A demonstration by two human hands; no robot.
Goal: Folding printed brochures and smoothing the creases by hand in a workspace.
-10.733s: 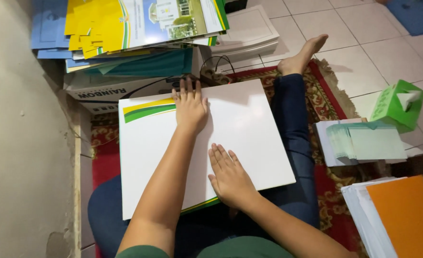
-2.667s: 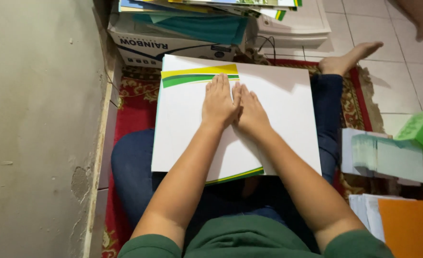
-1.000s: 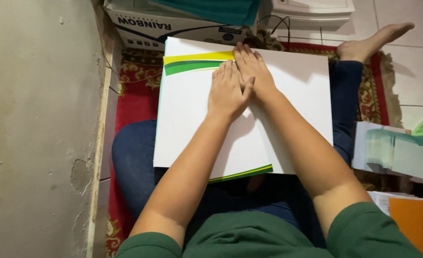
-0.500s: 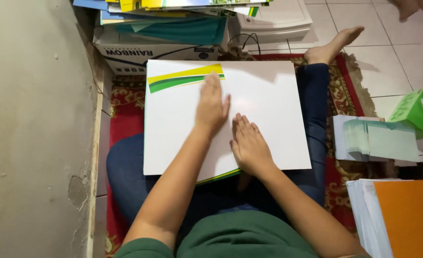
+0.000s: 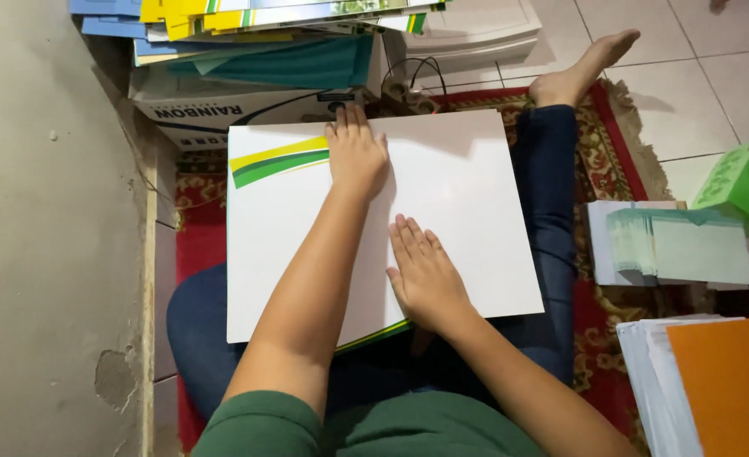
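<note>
Head view looks down on a seated person in a green top and blue trousers, with a large white card sheet with a yellow and green stripe in one corner (image 5: 468,211) lying flat across the lap. Nearest, the right hand (image 5: 425,275) rests palm down on the sheet's near middle, its fingers (image 5: 413,241) spread a little and flat on the surface, holding nothing. Farther off, the left hand (image 5: 356,152) presses flat near the sheet's far edge, just beside the stripe, fingers (image 5: 347,123) together and reaching to that edge, gripping nothing. Under the legs lies a red patterned rug (image 5: 611,161). To the right sit a stack of pale green paper slips (image 5: 679,245), an orange-topped pile of sheets (image 5: 721,381) and a green tissue box (image 5: 738,182). Beyond the sheet stands a white cardboard box (image 5: 222,106) loaded with coloured folders (image 5: 264,34).
</note>
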